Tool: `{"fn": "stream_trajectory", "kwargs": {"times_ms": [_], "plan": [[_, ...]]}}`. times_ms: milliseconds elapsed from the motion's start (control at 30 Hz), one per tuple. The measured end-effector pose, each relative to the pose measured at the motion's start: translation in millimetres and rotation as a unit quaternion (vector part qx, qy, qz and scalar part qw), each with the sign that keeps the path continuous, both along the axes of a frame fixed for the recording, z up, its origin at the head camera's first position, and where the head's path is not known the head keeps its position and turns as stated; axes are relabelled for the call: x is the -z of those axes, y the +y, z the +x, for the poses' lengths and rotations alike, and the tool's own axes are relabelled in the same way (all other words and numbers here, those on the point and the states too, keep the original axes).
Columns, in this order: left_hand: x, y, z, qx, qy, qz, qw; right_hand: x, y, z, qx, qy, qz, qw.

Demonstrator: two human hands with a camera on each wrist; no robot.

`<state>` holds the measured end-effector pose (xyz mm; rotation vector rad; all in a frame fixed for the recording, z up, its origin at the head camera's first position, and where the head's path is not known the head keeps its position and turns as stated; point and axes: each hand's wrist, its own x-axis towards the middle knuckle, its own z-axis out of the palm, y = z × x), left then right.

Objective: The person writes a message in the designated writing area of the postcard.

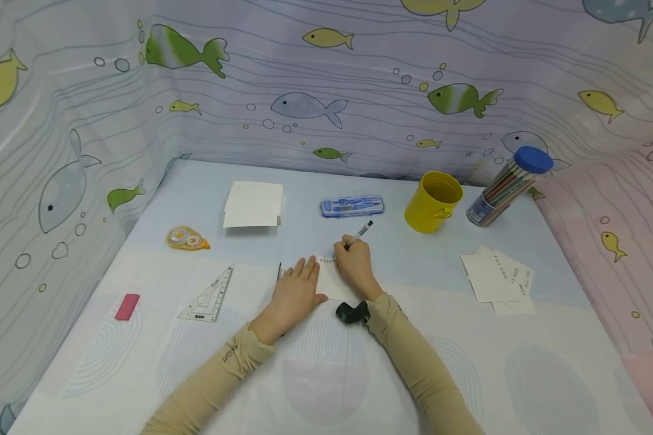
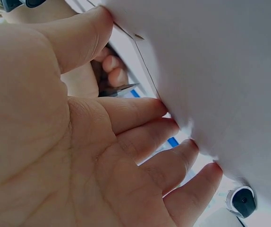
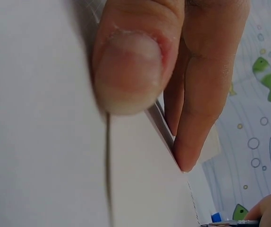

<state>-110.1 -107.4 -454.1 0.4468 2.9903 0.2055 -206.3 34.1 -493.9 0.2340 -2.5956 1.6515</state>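
My right hand [image 1: 355, 261] grips a pen [image 1: 366, 228] with a dark end, its upper part slanting up to the right. It writes at the top of a small white sheet of paper [image 1: 334, 285], where a short line of handwriting [image 1: 326, 260] shows. My left hand [image 1: 294, 296] rests flat on the sheet's left side, fingers straight. In the right wrist view the left thumb [image 3: 131, 71] presses the paper's edge; the pen tip shows low at the right. A thin dark stick-like thing [image 1: 279, 270] lies partly hidden beneath the left hand.
A paper stack [image 1: 253, 204], blue-and-white case [image 1: 352, 206], yellow mug [image 1: 432, 202] and tilted pencil jar [image 1: 508, 187] stand at the back. Written-on cards [image 1: 495, 281] lie right. Leftward are correction tape [image 1: 187, 238], a set square [image 1: 209, 299] and a pink eraser [image 1: 127, 307].
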Motion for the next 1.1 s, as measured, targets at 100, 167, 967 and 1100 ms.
{"fn": "stream_trajectory", "kwargs": {"times_ms": [100,167,967,1100], "plan": [[-0.7,-0.4,0.4,0.0,0.002,-0.001,1.0,-0.4,-0.7,-0.5,-0.002,0.001,0.009,1.0],[-0.8,-0.6,0.5,0.001,0.006,0.0,1.0,-0.4,-1.1,-1.2,0.001,0.006,0.02,1.0],[-1.2,-1.0,0.7,0.001,0.002,0.001,1.0,-1.9,-1.9,-1.4,0.001,-0.001,0.024,1.0],[-0.4,-0.5,0.5,0.004,0.006,0.002,1.0,-2.3,-1.8,-1.7,0.01,0.006,0.039,0.999]]}}
